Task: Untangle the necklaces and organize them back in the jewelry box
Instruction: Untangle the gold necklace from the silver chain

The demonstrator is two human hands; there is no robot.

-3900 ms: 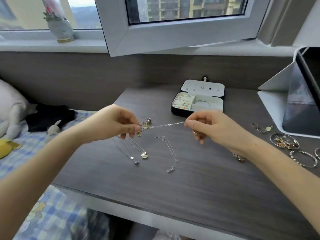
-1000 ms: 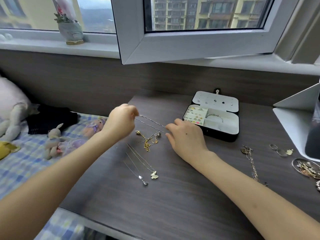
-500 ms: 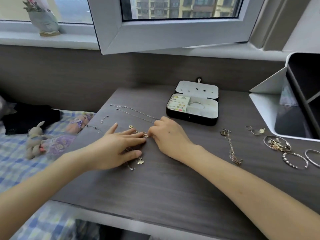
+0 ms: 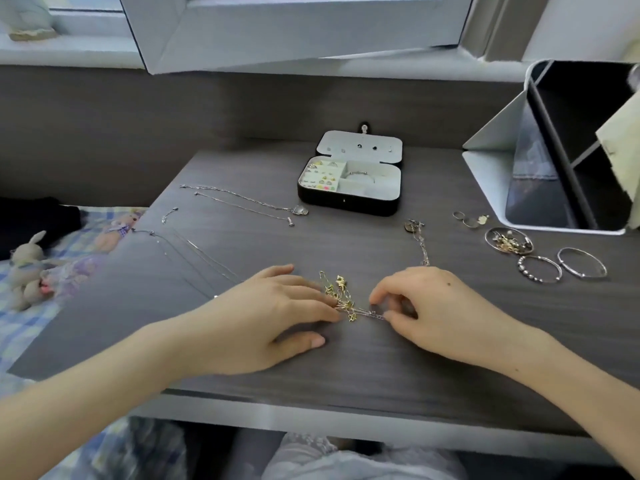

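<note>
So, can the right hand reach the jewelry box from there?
Probably yes: the jewelry box lies open beyond the right hand, only bare desk between; it must first release the gold necklace it pinches.

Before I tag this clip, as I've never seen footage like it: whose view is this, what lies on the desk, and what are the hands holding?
There is no machine: a person wears one camera on the head, looking down at their own two bare hands. The left hand lies flat, fingers pressing one end of a tangled gold necklace onto the grey desk. The right hand pinches its chain at the other end. Behind stands the open jewelry box. Silver necklaces lie stretched out on the left; rings and bangles lie on the right.
</note>
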